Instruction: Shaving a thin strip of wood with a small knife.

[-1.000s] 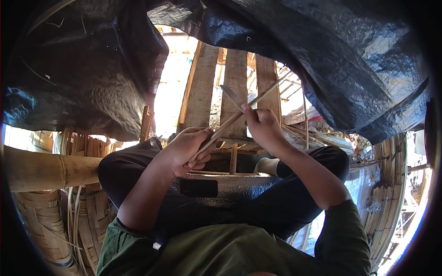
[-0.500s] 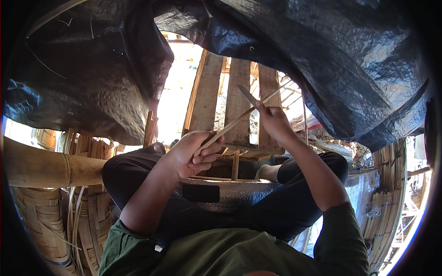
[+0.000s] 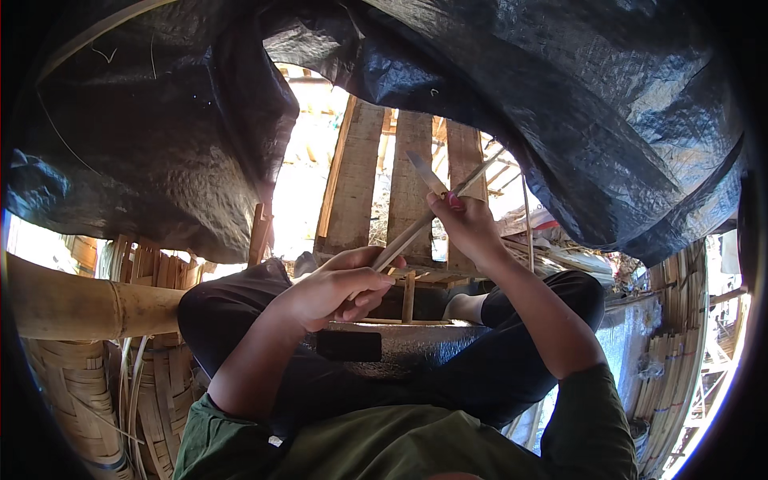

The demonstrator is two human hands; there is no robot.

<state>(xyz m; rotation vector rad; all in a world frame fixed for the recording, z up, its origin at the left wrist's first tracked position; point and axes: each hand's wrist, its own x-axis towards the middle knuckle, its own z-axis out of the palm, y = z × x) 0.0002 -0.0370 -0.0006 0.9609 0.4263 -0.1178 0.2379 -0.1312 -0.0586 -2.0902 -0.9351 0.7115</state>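
My left hand is closed around the near part of a long, thin, pale stick, its thumb lying along the top. The stick slants up and away to the right, over the wooden slats. My right hand grips a knife whose blade points up and to the left. A bit of pinkish red shows at the knife's grip, between thumb and fingers. Knife and stick cross right at my right hand; whether the edge touches the stick is hard to tell. The stick's near end is hidden by my left hand.
Wooden slats stand ahead between my bent legs. Dark plastic sheeting hangs overhead and on both sides. At the left lies a thick bamboo pole above woven baskets. Bundled strips stand at the right.
My left hand has turned, back of the hand more upward, its fingers less tightly curled. My right hand has dropped slightly toward me and rolled, showing the pinkish red at the grip.
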